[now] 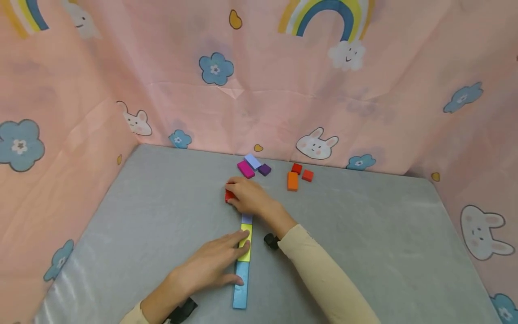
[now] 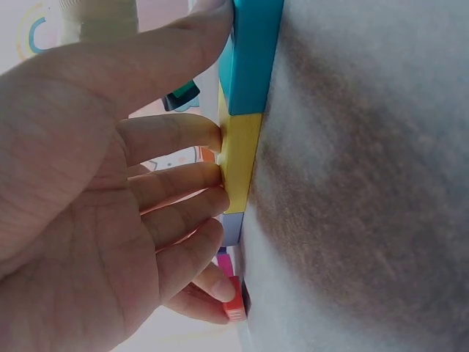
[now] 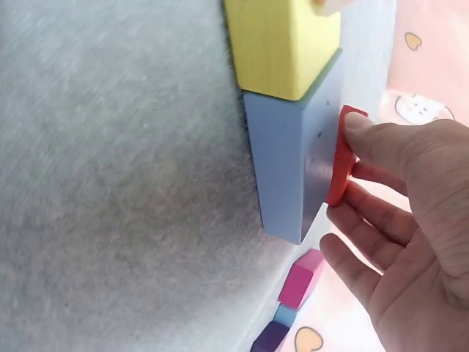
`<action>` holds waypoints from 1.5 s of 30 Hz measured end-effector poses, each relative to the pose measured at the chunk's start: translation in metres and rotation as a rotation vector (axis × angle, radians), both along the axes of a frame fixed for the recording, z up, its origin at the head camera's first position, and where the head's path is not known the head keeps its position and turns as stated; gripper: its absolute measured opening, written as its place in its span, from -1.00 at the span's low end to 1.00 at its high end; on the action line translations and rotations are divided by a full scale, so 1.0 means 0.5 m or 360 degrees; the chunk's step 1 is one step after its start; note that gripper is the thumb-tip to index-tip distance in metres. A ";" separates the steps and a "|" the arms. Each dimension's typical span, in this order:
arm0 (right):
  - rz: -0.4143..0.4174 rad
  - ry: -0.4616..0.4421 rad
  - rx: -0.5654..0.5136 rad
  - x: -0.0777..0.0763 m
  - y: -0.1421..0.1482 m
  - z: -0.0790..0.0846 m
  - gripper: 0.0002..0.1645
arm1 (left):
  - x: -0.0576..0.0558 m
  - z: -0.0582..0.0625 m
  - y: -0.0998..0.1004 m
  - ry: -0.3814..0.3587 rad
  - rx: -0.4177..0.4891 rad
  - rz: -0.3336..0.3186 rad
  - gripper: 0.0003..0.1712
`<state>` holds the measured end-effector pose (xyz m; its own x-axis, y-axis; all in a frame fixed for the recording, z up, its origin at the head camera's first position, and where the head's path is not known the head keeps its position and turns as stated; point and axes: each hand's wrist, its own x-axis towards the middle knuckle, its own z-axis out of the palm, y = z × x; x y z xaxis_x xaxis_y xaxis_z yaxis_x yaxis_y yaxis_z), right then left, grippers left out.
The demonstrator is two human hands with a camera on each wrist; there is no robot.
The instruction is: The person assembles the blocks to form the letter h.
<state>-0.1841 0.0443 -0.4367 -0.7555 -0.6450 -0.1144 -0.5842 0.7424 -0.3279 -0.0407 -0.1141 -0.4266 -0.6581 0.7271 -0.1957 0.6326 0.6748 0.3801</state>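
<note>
No text, label, brand or number is legible on the row of blocks (image 1: 244,258), at six o'clock in the head view. The patterned cloth (image 1: 259,112), at twelve o'clock, likewise shows no readable lettering.

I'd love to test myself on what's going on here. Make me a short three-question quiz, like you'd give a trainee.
1. Which hand is holding a red block?
2. True or false: the yellow block sits between the light-blue block and a lavender block.
3. Fill in the number: counting the orange block itself, its small group has ____ blocks.

Key:
1. The right hand.
2. True.
3. Three.
</note>
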 end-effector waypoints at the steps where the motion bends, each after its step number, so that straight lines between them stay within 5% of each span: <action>1: -0.0008 -0.0011 -0.0009 0.000 0.003 0.000 -0.45 | 0.000 0.000 0.001 -0.0002 -0.0001 -0.0005 -0.08; 18: -0.0205 -0.0274 -0.0165 -0.003 0.076 0.014 -0.40 | 0.000 -0.007 0.003 -0.0014 0.0002 -0.0006 -0.09; 45: -0.0215 -0.0231 -0.0200 0.015 0.114 -0.003 -0.40 | 0.002 0.000 -0.004 0.0000 0.0043 0.0008 -0.05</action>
